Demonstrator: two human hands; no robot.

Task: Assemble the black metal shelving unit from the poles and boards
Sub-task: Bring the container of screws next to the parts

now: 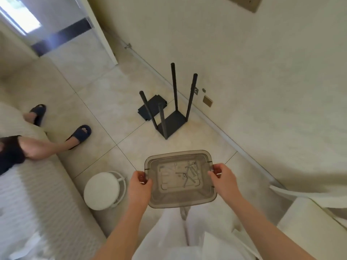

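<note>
Pale tiled floor (105,102), cream wall (244,44). Translucent grey bin (178,152) held up, loose screws (189,173) inside. Left hand (139,186) and right hand (223,177) curl their fingers round its side handles. Beyond the bin, a black board (174,121) carries four upright poles (174,87). Left of the bin, a white stool (102,190).

The bin (178,153) is showing smoky translucent plastic, smooth and glossy. The bolts (190,172) inside it are reading as bare bright metal. At 12 o'clock, the poles (174,85) and board (174,121) are presenting a matt black metal finish. The floor tiles (105,94) are reflecting light, polished and smooth.
</note>
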